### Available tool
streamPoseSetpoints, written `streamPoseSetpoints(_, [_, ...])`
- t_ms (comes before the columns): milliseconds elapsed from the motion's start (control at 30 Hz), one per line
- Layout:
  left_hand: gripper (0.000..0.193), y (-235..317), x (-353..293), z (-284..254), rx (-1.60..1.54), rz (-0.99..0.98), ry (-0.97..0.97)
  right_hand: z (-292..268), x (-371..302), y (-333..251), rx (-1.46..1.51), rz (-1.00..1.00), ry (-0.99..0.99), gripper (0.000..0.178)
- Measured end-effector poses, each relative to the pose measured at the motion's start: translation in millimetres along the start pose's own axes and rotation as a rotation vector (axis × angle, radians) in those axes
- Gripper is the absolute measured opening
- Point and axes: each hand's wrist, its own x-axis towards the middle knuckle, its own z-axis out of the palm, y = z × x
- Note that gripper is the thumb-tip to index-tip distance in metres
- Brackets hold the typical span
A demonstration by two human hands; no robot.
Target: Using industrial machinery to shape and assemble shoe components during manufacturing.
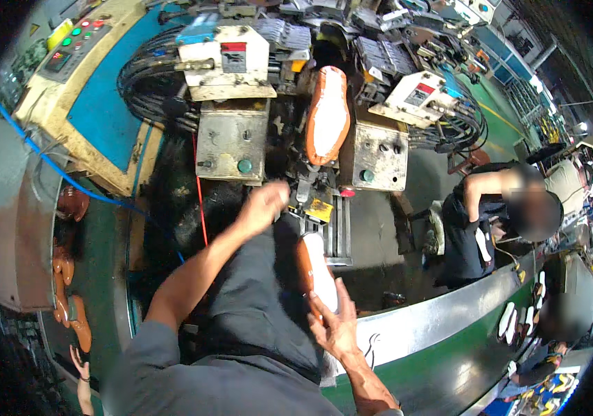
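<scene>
My right hand grips one end of a brown shoe upper with a white bottom, held sole side up above my lap. My left hand is over my left knee, just below the left control box. Its fingers are curled in and slightly blurred; whatever they hold is hidden. Straight ahead, a second brown shoe upper sits bottom up in the machine, between its two side units. My left hand is apart from both shoes.
Control boxes with green buttons flank the machined shoe, with a red button between them. A green conveyor with a metal edge runs at right. A co-worker sits beyond it. Brown shoes and another person's hand are at left.
</scene>
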Motion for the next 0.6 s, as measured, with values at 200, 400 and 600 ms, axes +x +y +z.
streamPoseSetpoints(200, [0.069, 121.7, 177.1, 5.9, -0.751, -0.126, 0.003, -70.2, 76.7, 1.0, -0.233, 0.074, 0.267, 0.068])
streamPoseSetpoints(400, [0.074, 135.8, 163.2, -30.4, -0.850, -0.032, -0.173, -111.3, 227.0, -25.0, -0.295, -0.086, 0.320, 0.071])
streamPoseSetpoints(600, [0.099, 143.5, 11.2, -70.9, -1.017, -0.091, -0.134, -76.9, 343.4, -28.8, -0.307, -0.164, 0.366, 0.075])
